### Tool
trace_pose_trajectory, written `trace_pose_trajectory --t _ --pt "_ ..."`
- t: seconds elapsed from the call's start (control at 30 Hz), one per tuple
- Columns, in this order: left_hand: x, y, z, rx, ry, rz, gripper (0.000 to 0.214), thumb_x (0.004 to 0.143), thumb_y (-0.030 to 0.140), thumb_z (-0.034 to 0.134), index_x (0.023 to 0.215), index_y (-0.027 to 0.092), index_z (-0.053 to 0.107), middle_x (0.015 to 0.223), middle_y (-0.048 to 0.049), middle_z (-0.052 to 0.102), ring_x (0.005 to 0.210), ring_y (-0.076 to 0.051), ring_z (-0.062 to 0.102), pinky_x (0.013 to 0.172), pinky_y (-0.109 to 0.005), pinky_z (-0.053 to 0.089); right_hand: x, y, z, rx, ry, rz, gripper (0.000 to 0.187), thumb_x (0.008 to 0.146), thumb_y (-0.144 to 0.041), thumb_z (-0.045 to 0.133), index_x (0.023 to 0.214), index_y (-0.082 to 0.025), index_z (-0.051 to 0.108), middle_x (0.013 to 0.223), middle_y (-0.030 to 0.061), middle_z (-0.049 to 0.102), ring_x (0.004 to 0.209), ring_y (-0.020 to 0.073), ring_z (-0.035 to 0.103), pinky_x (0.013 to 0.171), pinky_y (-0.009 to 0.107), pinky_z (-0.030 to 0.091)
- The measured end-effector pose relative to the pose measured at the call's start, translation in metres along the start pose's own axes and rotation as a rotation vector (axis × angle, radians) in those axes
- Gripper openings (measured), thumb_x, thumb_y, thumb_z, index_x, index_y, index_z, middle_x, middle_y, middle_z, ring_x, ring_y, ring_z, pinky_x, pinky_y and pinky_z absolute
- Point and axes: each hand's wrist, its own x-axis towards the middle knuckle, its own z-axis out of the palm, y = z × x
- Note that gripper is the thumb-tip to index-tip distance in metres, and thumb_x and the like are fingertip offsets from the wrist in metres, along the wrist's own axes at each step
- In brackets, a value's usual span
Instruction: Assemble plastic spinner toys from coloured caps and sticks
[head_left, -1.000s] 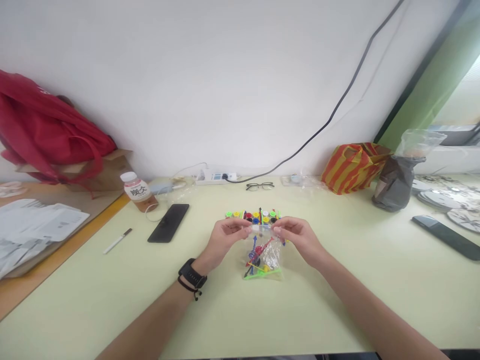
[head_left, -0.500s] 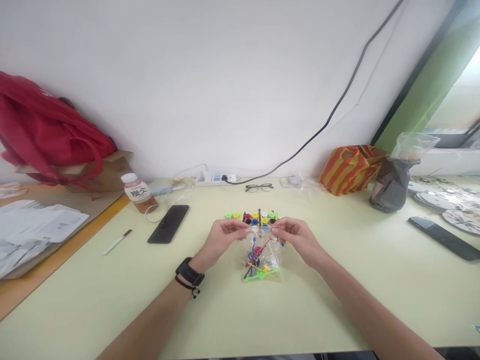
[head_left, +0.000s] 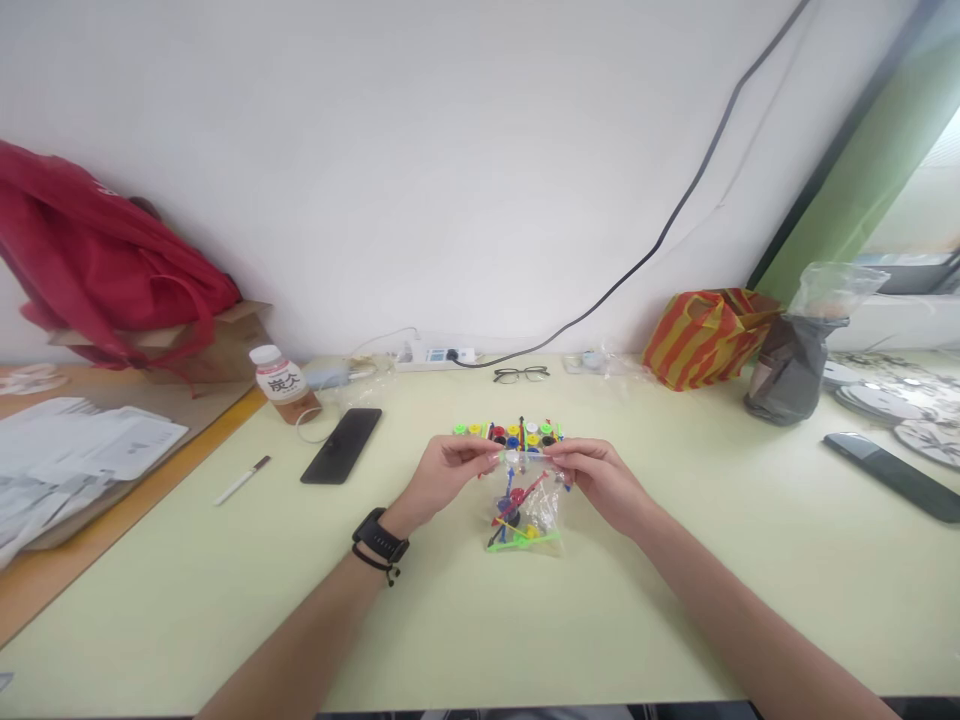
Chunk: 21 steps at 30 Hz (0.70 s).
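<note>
A clear plastic bag hangs between my two hands, with several coloured plastic arrow spinners in it, among them a green one along the bottom and a red one higher up. My left hand pinches the bag's top edge at its left corner. At the right corner, my right hand pinches the same edge between thumb and fingers. Just beyond the hands, rows of small coloured round pieces lie on the table with more arrows among them, partly hidden by the bag and fingers.
Eyeglasses and a power strip lie near the wall. To the left are a black phone, a pen and a bottle. At right stand a striped bag, a grey bag and another dark phone.
The bag's lower end has risen slightly, while both hands keep their pinch on its top edge. The whole view has shifted a little.
</note>
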Motion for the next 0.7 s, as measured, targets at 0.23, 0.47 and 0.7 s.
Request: trace_pose_trajectory --t 0.23,0.47,0.7 --pt "0.0001 0.0010 0.0021 0.008 0.019 0.060 0.016 0.089 0.026 0.071 0.092 0.018 0.085 0.077 -0.0054 0.071 0.074 -0.017 0.062 0.071 -0.030 0.051 -0.0012 -0.0022 0.0028 0.002 0.029 -0.035 0.018 0.073 -0.032 0.079 0.085 -0.021 0.087 0.076 0.0063 0.071 0.068 0.0159 0.051 0.065 0.032 0.043" --pt "-0.0005 0.0010 0.0085 0.010 0.093 0.041 0.018 0.090 0.032 0.072 0.094 0.017 0.082 0.073 -0.0043 0.069 0.072 -0.017 0.062 0.068 -0.029 0.051 -0.0010 -0.0006 0.0042 -0.040 0.043 -0.072 0.017 0.075 -0.031 0.076 0.086 -0.022 0.087 0.075 0.0061 0.069 0.070 0.0175 0.050 0.065 0.033 0.042" --pt "-0.0029 0.0011 0.0044 0.028 0.074 0.083 0.017 0.089 0.030 0.072 0.091 0.017 0.084 0.077 -0.0063 0.072 0.074 -0.018 0.064 0.069 -0.029 0.053 -0.0031 -0.0002 0.0045 -0.121 0.025 -0.167 0.017 0.080 -0.031 0.072 0.085 -0.024 0.087 0.085 0.0064 0.071 0.074 0.0182 0.053 0.068 0.033 0.043"
